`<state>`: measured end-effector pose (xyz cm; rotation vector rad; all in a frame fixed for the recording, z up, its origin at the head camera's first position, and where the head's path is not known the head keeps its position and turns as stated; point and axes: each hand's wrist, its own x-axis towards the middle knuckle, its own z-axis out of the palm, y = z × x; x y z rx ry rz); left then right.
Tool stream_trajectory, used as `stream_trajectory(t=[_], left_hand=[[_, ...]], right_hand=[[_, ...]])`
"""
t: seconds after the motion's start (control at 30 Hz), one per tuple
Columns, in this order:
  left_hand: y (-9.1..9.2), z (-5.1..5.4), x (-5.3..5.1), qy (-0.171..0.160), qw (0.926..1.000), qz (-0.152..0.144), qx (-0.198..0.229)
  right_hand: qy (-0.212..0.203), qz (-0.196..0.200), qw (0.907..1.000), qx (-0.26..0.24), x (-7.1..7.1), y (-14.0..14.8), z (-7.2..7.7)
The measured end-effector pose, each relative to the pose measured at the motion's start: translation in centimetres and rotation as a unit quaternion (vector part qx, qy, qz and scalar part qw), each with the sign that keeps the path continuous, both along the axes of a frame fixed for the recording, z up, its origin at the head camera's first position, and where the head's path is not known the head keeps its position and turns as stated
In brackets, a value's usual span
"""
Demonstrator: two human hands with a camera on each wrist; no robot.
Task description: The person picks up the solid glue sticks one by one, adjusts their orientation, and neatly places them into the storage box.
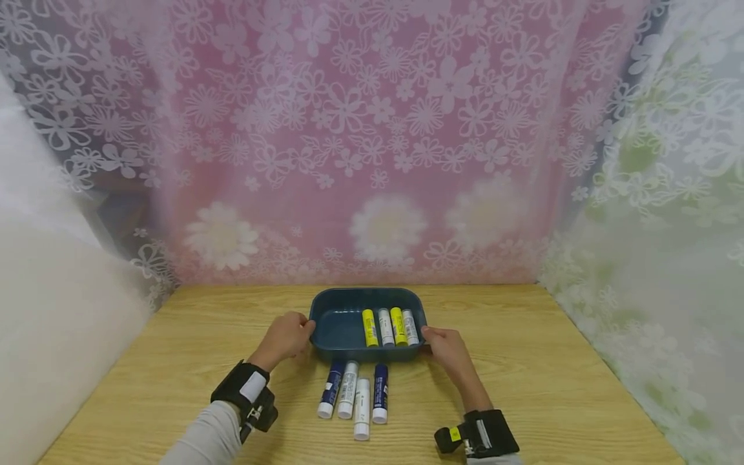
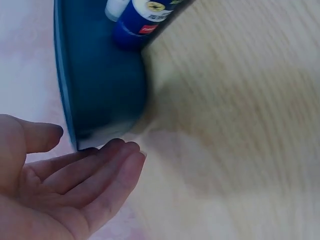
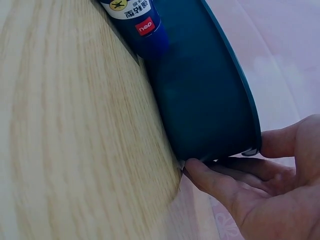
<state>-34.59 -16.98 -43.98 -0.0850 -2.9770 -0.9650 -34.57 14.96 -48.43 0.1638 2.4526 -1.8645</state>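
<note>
Dish: a dark teal, round-cornered rectangular dish (image 1: 338, 329) on the wood-grain surface (image 1: 523, 361), towards its far edge, long side facing the person.
In the dish: four glue sticks, all at its right end, near ends towards the front wall. From the left: yellow glue stick (image 1: 370, 329), white glue stick (image 1: 386, 327), second yellow glue stick (image 1: 398, 327), second white glue stick (image 1: 410, 328). Left half of the dish floor bare.
In front of the dish: four more, white ends towards the person. From the left: blue glue stick (image 1: 330, 391), white-bodied glue stick (image 1: 348, 391) close beside it, a lower-set white-bodied stick (image 1: 361, 410), then a second blue stick (image 1: 380, 394). Far ends of the blue pair near the front wall; contact hard to judge.
Left hand: left hand (image 1: 287, 336) at the dish's left end, loosely spread; thumb apart from the rim, fingers bent gently by the outer wall.
Right hand: right hand (image 1: 447, 349) holds the dish's right end, thumb at the rim, fingers against the lower wall.
Wrists: black strap (image 1: 241, 387) left, another black strap (image 1: 494, 433) right, each bearing a small device; grey sleeve (image 1: 206, 433).
Backdrop: flower-printed sheeting (image 1: 378, 97), pink at centre.
</note>
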Motion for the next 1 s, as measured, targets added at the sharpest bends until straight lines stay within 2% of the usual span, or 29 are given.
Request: stream_trajectory(t=[0.1, 0.23, 0.33, 0.5, 0.63, 0.7, 0.9, 1.0], left_hand=[[-0.1, 0.8, 0.1, 0.046, 0.9987, -0.006, -0.024], [0.2, 1.5, 0.5, 0.11, 0.9932, -0.008, -0.038], [0.7, 1.8, 1.0, 0.133, 0.9899, -0.018, -0.044], [1.9, 2.4, 2.0, 0.147, 0.9859, -0.047, -0.065], [2.8, 2.5, 3.1, 0.135, 0.9839, -0.089, -0.077], [3.3, 2.6, 3.5, 0.118, 0.9845, -0.106, -0.075], [4.6, 3.0, 4.6, 0.066, 0.9867, -0.136, -0.058], [5.0, 2.8, 5.0, 0.053, 0.9859, -0.147, -0.061]], right_hand=[[-0.002, -0.001, 1.0, 0.009, 0.0, 0.0, 0.0], [0.0, 0.001, 0.9999, 0.013, 0.0, 0.0, 0.1], [0.002, 0.003, 0.9999, 0.014, 0.0, -0.1, 0.1], [-0.003, 0.004, 0.9999, 0.015, 0.0, -0.2, 0.1], [-0.006, 0.004, 0.9999, 0.013, 0.2, -0.2, 0.2], [-0.006, 0.003, 0.9999, 0.01, 0.2, -0.2, 0.2], [-0.005, 0.006, 0.9998, 0.016, 0.2, -0.2, 0.3], [-0.007, 0.003, 0.9998, 0.017, 0.3, -0.2, 0.2]])
